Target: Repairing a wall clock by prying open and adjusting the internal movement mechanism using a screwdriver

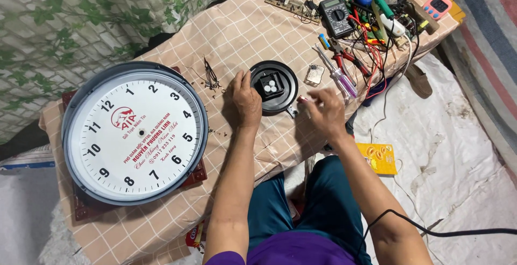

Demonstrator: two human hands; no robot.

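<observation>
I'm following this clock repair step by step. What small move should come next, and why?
Probably bring the right hand with its small pinched part over to the black clock mechanism. The left hand already steadies the round black plate that holds it, and the part hovers just beside its rim.

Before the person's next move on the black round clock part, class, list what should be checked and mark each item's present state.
1. Left hand steadies the black round part: ok, it rests on its left edge.
2. Right hand holds a tool: cannot tell; something small with a red tip is pinched.
3. Part lies flat on the checked cloth: ok.
4. Clock face is apart from the hands: ok.
5. Screwdrivers lie within reach: ok.
</observation>
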